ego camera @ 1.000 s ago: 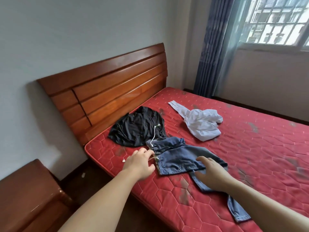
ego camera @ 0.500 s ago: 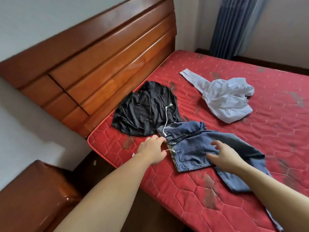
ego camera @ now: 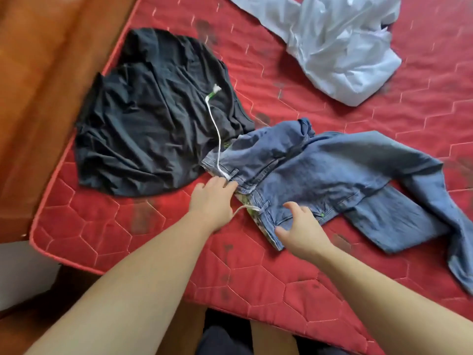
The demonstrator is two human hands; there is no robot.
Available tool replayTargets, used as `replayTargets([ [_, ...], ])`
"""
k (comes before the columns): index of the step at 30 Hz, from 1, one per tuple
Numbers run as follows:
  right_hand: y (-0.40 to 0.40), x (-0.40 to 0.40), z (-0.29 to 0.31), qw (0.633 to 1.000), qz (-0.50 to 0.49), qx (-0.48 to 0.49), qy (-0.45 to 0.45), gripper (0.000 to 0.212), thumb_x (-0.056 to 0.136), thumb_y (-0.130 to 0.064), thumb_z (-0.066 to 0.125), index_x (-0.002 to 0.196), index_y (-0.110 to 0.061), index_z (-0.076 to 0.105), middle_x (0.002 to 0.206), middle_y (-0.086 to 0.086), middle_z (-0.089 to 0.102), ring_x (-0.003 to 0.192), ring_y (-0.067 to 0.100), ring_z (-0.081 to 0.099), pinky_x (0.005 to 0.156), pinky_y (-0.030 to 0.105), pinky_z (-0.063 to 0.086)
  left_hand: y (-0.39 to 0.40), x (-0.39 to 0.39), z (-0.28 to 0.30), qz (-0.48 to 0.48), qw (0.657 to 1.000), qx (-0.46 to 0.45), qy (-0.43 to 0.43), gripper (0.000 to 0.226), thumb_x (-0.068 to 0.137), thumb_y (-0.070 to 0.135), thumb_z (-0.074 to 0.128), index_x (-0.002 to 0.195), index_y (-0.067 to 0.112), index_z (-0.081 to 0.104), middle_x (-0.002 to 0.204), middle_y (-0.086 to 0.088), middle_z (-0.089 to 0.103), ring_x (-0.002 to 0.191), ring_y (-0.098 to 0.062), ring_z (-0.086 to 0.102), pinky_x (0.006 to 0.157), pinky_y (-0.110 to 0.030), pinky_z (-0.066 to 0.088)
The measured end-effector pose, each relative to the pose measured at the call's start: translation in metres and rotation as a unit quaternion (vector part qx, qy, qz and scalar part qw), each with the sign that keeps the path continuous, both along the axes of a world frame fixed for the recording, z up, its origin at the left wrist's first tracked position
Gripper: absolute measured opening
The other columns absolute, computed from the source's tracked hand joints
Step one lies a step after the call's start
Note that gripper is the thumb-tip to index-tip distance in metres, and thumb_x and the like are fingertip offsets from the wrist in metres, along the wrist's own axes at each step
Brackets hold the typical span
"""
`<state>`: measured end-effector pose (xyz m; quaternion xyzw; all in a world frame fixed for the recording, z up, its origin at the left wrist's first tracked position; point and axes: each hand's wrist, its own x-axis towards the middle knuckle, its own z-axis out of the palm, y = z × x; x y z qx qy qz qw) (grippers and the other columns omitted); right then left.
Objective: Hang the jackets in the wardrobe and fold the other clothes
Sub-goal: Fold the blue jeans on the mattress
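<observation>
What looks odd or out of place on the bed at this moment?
The red mattress carries dark smudges in many spots. The jeans lie crumpled, one leg hanging off the edge, and their white drawstring trails across the black garment.

Faded denim jeans (ego camera: 320, 175) on quilted red fabric mattress (ego camera: 281, 278)

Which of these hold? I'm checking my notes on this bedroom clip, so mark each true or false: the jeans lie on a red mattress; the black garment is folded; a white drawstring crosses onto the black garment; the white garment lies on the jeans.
1. The jeans lie on a red mattress. True.
2. The black garment is neatly folded. False: it lies spread and crumpled.
3. A white drawstring runs from the jeans' waistband onto the black garment. True.
4. The white garment lies on the jeans. False: it lies apart, farther up the mattress.
5. The left hand is at the waistband. True.
</observation>
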<state>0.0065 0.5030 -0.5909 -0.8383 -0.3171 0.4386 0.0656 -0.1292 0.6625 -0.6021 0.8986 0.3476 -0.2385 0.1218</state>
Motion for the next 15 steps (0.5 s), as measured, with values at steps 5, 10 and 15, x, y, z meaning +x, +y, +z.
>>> replayTargets([
  [5, 0.003, -0.033, -0.097, 0.999, -0.014, -0.034, -0.003, 0.089, 0.075, -0.039, 0.071, 0.148, -0.020, 0.023, 0.147, 0.000, 0.028, 0.129, 0.028, 0.042, 0.101, 0.041, 0.044, 0.043, 0.009, -0.096, -0.116, 0.989, 0.040, 0.078, 0.089, 0.087, 0.030, 0.059, 0.153, 0.040, 0.000, 0.164, -0.001, -0.007, 0.151, -0.024, -0.005, 0.120, -0.051, 0.008],
  [10, -0.002, -0.058, -0.142, 0.977, 0.103, -0.094, -0.159, 0.093, 0.076, -0.035, 0.063, 0.150, -0.018, 0.009, 0.149, 0.003, 0.012, 0.128, 0.033, 0.027, 0.080, 0.045, 0.052, 0.048, 0.016, -0.150, -0.124, 0.990, 0.061, -0.009, 0.078, 0.080, 0.035, 0.065, 0.147, 0.040, 0.025, 0.148, -0.004, 0.034, 0.138, -0.025, 0.028, 0.109, -0.044, 0.026],
  [15, -0.005, -0.015, -0.146, 0.984, 0.106, 0.005, -0.142, 0.049, 0.086, -0.017, 0.048, 0.133, -0.026, 0.038, 0.127, 0.000, 0.037, 0.104, 0.030, 0.050, 0.071, 0.040, 0.050, 0.060, 0.028, -0.150, -0.161, 0.981, 0.081, -0.067, 0.050, 0.085, 0.039, 0.061, 0.133, 0.034, 0.048, 0.117, -0.001, 0.052, 0.115, -0.025, 0.048, 0.106, -0.044, 0.024],
])
